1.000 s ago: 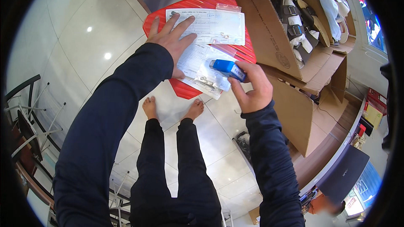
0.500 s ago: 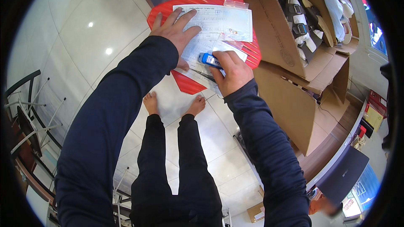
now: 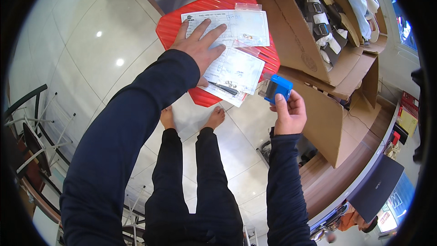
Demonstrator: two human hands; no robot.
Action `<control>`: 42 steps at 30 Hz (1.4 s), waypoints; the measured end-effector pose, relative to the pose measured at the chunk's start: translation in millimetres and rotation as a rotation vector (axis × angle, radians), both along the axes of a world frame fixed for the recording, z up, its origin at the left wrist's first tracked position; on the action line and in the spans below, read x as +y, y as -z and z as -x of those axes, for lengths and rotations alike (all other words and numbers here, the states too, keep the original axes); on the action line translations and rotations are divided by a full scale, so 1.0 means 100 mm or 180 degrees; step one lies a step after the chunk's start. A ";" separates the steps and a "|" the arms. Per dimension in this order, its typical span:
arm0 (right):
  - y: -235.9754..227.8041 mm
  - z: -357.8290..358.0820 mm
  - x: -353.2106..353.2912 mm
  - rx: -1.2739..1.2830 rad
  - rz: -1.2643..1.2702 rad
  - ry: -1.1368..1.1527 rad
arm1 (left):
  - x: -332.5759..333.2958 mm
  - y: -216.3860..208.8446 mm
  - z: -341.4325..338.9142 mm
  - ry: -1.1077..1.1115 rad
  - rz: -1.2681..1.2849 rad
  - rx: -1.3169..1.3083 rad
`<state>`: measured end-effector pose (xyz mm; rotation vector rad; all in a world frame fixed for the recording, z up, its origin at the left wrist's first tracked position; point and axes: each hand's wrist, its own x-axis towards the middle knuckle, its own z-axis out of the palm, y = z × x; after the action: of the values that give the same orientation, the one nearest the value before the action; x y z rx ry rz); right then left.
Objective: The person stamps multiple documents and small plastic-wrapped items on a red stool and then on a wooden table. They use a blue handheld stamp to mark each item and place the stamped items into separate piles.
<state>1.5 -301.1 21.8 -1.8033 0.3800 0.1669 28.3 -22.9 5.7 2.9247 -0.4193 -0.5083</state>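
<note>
My left hand (image 3: 199, 48) lies with fingers spread over two printed paper slips on a red ribbed plastic top (image 3: 167, 29). The upper slip (image 3: 252, 23) and the lower slip (image 3: 243, 64) lie with clear zip bags that hold tiny pieces. A slim dark pointed tool (image 3: 224, 87), perhaps tweezers, rests on the lower slip near my left thumb. To the right of the red top, my right hand (image 3: 291, 115) grips a blue self-inking stamp (image 3: 281, 87) between thumb and fingers. The stamp is held in the air, apart from the slips.
Cardboard boxes (image 3: 291, 32) stand at the right, one with sandals (image 3: 318, 18) inside. A curved counter at the lower right carries a dark laptop (image 3: 377, 184); a person (image 3: 357, 218) is behind it. Folded chairs (image 3: 41, 141) are at the left. My bare feet (image 3: 214, 118) stand on tiles.
My right hand has lifted the stamp off the lower slip and carried it right, past the edge of the red top. The tiny pieces and pointed tool now show. My left hand has shifted slightly.
</note>
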 end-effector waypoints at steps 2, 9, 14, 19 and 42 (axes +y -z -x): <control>0.03 0.12 -0.02 0.0018 -0.0109 0.0121 | -0.08 -0.01 -0.07 0.0030 -0.0197 0.0364; -0.02 0.16 -0.28 0.0134 -0.0133 0.0448 | -0.09 -0.11 -0.15 0.0610 0.0359 0.0599; -0.09 0.09 -0.53 -0.0050 -0.0110 0.0556 | -0.05 -0.27 -0.04 0.0995 0.1485 -0.1075; -0.10 0.08 -0.66 -0.0148 -0.0036 0.0702 | -0.06 -0.45 -0.05 0.0260 0.2253 -0.1726; -0.09 -0.07 0.09 -0.0245 -0.0028 -0.0403 | 0.06 0.21 0.79 -0.0987 0.1000 -0.0914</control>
<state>8.5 -292.4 31.0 -1.8200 0.2104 0.1866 -50.9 -16.7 -15.1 2.6840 -0.0606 0.0205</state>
